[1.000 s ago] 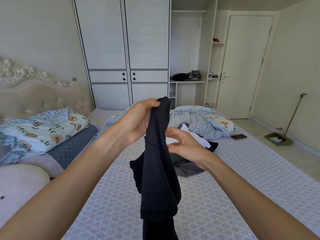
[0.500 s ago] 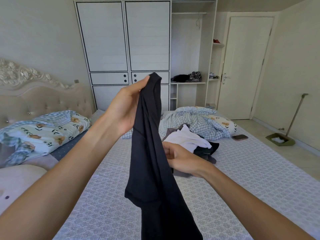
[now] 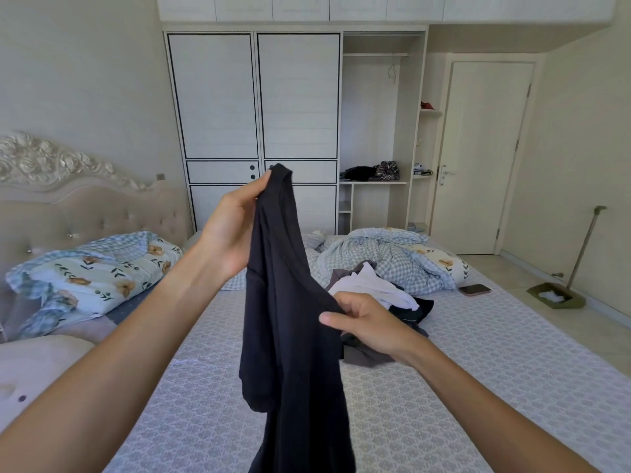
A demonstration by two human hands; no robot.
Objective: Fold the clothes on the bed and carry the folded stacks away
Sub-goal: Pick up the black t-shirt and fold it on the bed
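A black garment (image 3: 290, 319) hangs in the air above the bed (image 3: 478, 370), drooping past the bottom of the view. My left hand (image 3: 232, 233) grips its top edge, raised high. Lower and to the right, my right hand (image 3: 368, 322) pinches the garment's right edge between thumb and fingers. Behind my right hand lies a loose pile of clothes (image 3: 382, 291) on the bed, with white, grey and dark pieces.
A checked quilt (image 3: 386, 254) is bunched at the far side of the bed and a phone (image 3: 474, 289) lies near its right edge. Floral pillows (image 3: 92, 271) sit by the headboard. A wardrobe (image 3: 259, 131), a shut door (image 3: 485, 155) and a dustpan (image 3: 556, 295) stand beyond.
My left hand lifted the garment's top edge higher. My right hand slid down and right along the cloth and now pinches its edge, spreading it a little.
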